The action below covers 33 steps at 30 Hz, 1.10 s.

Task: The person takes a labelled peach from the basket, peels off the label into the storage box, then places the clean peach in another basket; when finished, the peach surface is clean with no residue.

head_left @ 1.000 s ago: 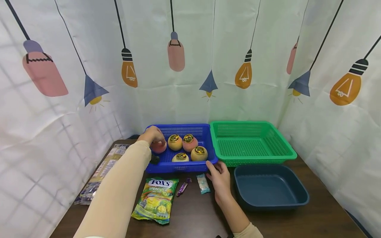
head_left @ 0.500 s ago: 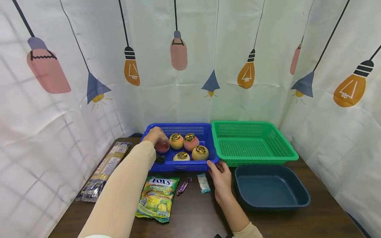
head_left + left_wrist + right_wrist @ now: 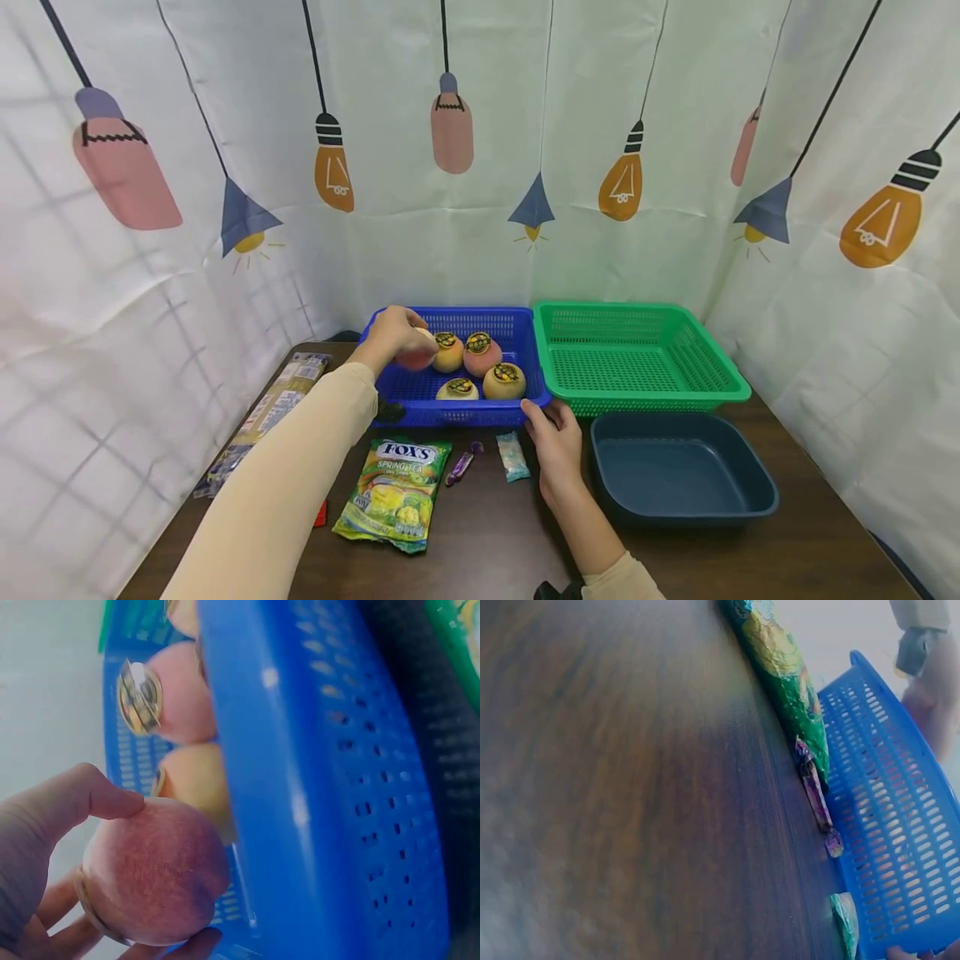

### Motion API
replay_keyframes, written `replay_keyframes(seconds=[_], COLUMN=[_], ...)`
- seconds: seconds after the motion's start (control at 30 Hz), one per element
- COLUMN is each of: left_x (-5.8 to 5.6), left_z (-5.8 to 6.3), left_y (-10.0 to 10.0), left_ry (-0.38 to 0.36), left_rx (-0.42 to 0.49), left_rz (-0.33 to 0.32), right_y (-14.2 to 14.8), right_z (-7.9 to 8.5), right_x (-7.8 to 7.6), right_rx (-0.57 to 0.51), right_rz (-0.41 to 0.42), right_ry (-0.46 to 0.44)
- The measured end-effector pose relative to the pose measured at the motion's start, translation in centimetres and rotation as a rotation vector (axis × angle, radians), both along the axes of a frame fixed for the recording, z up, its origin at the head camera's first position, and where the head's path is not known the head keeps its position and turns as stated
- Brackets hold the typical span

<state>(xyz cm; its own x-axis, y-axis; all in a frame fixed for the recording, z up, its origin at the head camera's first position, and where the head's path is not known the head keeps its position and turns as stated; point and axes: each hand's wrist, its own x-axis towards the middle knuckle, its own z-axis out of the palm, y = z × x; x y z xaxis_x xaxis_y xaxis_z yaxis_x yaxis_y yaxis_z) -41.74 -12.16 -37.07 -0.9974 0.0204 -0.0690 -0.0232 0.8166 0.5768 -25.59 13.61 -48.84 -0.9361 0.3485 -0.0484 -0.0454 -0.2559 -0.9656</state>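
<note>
My left hand [image 3: 392, 335] holds a pinkish peach [image 3: 415, 359] over the left end of the blue plastic basket [image 3: 465, 414]. The left wrist view shows the thumb on top of this peach [image 3: 161, 874] and fingers beneath it, with a label band at its side. Several more peaches, pink and yellowish with black-and-gold stickers, sit inside, among them a pink peach [image 3: 482, 357] and a yellow peach [image 3: 504, 382]. My right hand [image 3: 557, 454] grips the basket's front right corner, thumb at the rim; the right wrist view catches only its fingertips [image 3: 904, 953] at the bottom edge.
A green basket [image 3: 637, 395] stands to the right, with a dark blue tub [image 3: 686, 515] before it. In front lie a Fox's candy bag [image 3: 393, 496], a purple-wrapped candy [image 3: 460, 468] and a pale blue packet [image 3: 513, 457]. A long plastic-wrapped package [image 3: 273, 408] lies at left.
My left hand has raised the peach from the basket floor and shifted slightly right with it. A bit of red now shows beside the left sleeve. The right hand stays at the corner.
</note>
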Motion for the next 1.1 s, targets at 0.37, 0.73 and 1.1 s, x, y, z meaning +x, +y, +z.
replay_keyframes(seconds=[0.37,0.73,1.1], left_x=[4.2,9.9,17.7], left_z=[0.5,0.5,-1.0], left_y=[1.5,3.8,6.3], left_ry=[0.200,0.401,0.421], left_rx=[0.141,0.318,0.569], left_rz=[-0.100,-0.212,-0.317], right_y=[0.2,0.1,0.2], right_z=[0.0,-0.1,0.0], right_x=[0.1,0.1,0.0], right_rx=[-0.003,-0.005,0.003], right_rz=[0.013,0.030,0.039], right_ry=[0.013,0.014,0.015])
